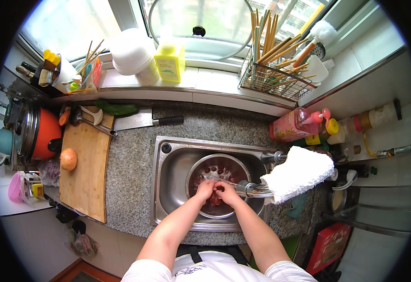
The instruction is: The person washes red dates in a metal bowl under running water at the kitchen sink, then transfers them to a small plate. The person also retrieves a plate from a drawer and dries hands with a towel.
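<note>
A round stainless steel bowl (pixel 243 165) stands in the metal sink (pixel 172 176), with several dark red, round fruits (pixel 220 171) in it, perhaps cherries or grapes. Over the bowl, my left hand (pixel 206 188) and my right hand (pixel 226 193) meet at the fingertips. Their fingers are curled close around something small and reddish, whose kind I cannot make out. The faucet spout (pixel 249 189) reaches in from the right, beside my right hand, and water seems to run from it. A white towel (pixel 299 174) is wrapped over the faucet.
Left of the sink lie a wooden cutting board (pixel 89 148) with a pomegranate (pixel 68 159), a cleaver (pixel 134 119) and a green cucumber (pixel 117 108). A pink pump bottle (pixel 292 125) stands behind the sink at right. A wire basket (pixel 276 75) of chopsticks is on the sill.
</note>
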Demonstrator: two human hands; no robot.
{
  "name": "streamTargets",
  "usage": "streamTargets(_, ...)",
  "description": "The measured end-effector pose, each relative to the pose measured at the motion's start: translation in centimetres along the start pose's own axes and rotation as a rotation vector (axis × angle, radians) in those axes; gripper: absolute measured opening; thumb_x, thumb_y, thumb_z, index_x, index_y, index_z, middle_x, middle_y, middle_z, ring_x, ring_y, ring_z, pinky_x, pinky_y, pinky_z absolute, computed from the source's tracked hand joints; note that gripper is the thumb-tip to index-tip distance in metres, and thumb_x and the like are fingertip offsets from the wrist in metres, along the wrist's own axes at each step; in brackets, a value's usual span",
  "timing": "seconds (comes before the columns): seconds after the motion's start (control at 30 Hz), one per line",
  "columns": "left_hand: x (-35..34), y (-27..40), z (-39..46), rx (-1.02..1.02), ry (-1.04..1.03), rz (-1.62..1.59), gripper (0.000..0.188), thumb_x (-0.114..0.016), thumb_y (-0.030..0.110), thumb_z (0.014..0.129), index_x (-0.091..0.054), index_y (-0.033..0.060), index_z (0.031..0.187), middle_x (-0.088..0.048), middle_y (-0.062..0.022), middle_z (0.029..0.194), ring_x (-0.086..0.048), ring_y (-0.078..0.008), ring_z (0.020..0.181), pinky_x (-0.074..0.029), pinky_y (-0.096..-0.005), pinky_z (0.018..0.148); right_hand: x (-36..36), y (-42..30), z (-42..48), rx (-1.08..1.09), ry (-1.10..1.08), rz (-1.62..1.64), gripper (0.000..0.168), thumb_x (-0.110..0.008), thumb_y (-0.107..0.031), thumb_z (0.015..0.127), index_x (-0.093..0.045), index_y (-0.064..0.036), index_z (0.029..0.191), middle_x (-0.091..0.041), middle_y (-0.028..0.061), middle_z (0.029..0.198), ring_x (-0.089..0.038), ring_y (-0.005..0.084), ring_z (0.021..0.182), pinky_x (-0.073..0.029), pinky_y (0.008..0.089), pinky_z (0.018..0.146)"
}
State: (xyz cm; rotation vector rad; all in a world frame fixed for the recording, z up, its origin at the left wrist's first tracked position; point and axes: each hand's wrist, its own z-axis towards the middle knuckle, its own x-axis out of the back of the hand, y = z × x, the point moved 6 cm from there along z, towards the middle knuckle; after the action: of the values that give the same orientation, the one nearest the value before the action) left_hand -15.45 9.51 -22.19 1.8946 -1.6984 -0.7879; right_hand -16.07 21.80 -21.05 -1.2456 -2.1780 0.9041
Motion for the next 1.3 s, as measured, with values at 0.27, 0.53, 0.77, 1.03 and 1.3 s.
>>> streamTargets(0.27,0.9,6.9,-1.1,-0.468,0.226,0.771,0.041,-0.055,0.007,0.080,-0.056,0.0080,0.121,-0.052,-0.0130,0.127,-0.048,-0.0329,0.117,-0.039,-0.0389,0.101,2.8,-8.2,-0.4,0.424,0.351,-0.781,0.031,-0.053,-0.008,0.083,-0.060,-0.014,0.113,-0.051,0.0188,0.120,-0.050,0.0407,0.110,-0.042,0.0455,0.094)
streamTargets(0.53,0.2,7.3,-0.3,-0.016,0.028,1.197,0.044,-0.044,0.033,0.093,-0.043,0.0130,0.133,-0.041,-0.0158,0.136,-0.046,-0.0350,0.120,-0.043,-0.0468,0.095,0.7,-9.6,0.6,0.010,0.131,-1.181,0.044,-0.054,-0.030,0.088,-0.045,-0.020,0.130,-0.043,0.0173,0.130,-0.045,0.0417,0.115,-0.041,0.0530,0.092)
streamTargets(0.77,0.6,-0.2,1.7,0.089,-0.050,0.789,0.038,-0.041,0.031,0.094,-0.051,0.0095,0.124,-0.050,-0.0203,0.129,-0.052,-0.0408,0.112,-0.042,-0.0459,0.095,2.1,1.5,2.2,-0.008,0.141,-0.928,0.046,-0.053,-0.033,0.090,-0.045,-0.011,0.129,-0.046,0.0222,0.127,-0.049,0.0365,0.115,-0.039,0.0477,0.097)
streamTargets(1.03,-0.1,-2.0,-1.5,0.508,0.021,-0.353,0.035,-0.044,0.037,0.095,-0.054,0.0201,0.124,-0.060,-0.0057,0.116,-0.056,-0.0214,0.105,-0.044,-0.0467,0.084,-2.4,4.5,0.9,-0.165,0.171,0.783,0.040,-0.056,-0.026,0.092,-0.046,-0.014,0.129,-0.051,0.0086,0.125,-0.047,0.0233,0.116,-0.042,0.0428,0.094)
streamTargets(1.3,1.4,1.2,3.6,-0.171,0.109,-0.058,0.031,-0.054,-0.003,0.081,-0.062,0.0037,0.110,-0.064,-0.0128,0.106,-0.062,-0.0233,0.096,-0.049,-0.0328,0.086,2.9,-5.5,2.6,0.440,0.293,-0.382,0.037,-0.049,0.005,0.083,-0.058,-0.007,0.116,-0.057,0.0155,0.112,-0.058,0.0329,0.098,-0.046,0.0392,0.089)
